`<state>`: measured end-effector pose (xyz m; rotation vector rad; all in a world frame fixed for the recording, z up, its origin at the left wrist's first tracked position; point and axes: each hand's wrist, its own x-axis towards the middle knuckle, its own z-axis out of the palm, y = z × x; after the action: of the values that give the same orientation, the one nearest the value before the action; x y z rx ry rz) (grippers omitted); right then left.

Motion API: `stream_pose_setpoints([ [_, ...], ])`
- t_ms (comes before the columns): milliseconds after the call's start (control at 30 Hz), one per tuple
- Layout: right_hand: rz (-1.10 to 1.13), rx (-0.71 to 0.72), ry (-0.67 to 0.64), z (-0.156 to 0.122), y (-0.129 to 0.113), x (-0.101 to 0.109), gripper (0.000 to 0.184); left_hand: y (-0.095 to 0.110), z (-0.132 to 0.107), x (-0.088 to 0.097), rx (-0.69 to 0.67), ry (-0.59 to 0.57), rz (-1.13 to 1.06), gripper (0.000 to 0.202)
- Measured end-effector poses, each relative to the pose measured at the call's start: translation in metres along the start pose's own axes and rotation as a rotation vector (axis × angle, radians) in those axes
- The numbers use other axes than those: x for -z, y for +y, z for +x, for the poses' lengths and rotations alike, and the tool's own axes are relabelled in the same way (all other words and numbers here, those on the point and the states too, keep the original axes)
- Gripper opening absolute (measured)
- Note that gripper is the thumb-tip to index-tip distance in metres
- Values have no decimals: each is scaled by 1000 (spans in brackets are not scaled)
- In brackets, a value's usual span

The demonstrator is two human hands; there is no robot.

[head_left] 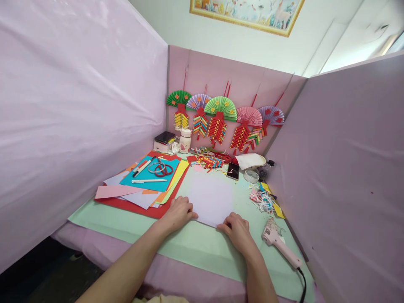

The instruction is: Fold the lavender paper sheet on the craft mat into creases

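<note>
A pale lilac sheet of paper (211, 198) lies flat on the green mat (126, 219). My left hand (178, 213) rests at the sheet's near left corner with its fingers curled and pressed onto the paper's edge. At the near right corner my right hand (237, 229) pinches the paper's edge, fingers bent together. Both forearms reach in from the bottom of the view.
A stack of coloured paper (139, 191) with pens and scissors (162, 169) lies to the left. A pink glue gun (279, 242) is at the right, paper scraps (262, 200) and a phone (233, 171) beyond. Paper fan decorations (220, 113) hang on the back partition. Pink partitions wall three sides.
</note>
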<state>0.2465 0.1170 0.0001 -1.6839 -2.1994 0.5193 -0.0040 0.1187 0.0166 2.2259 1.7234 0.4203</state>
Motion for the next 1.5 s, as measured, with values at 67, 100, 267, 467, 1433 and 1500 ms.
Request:
stream_pose_setpoints([
  [67,-3,-12,-3,-2,1,1,24,-1,0,1,7,0,2,31],
  [100,-1,-18,-5,-3,2,2,24,-1,0,1,10,2,2,31],
  [267,62,-7,-9,-10,10,7,19,-2,0,1,21,2,5,30],
  [467,57,-25,-2,-12,19,9,22,1,0,5,29,-40,27,31],
  [1433,-29,-144,-60,-1,19,14,30,0,19,35,12,-310,295,25],
  [1500,-35,-145,-62,-1,19,14,30,0,20,34,17,-311,317,26],
])
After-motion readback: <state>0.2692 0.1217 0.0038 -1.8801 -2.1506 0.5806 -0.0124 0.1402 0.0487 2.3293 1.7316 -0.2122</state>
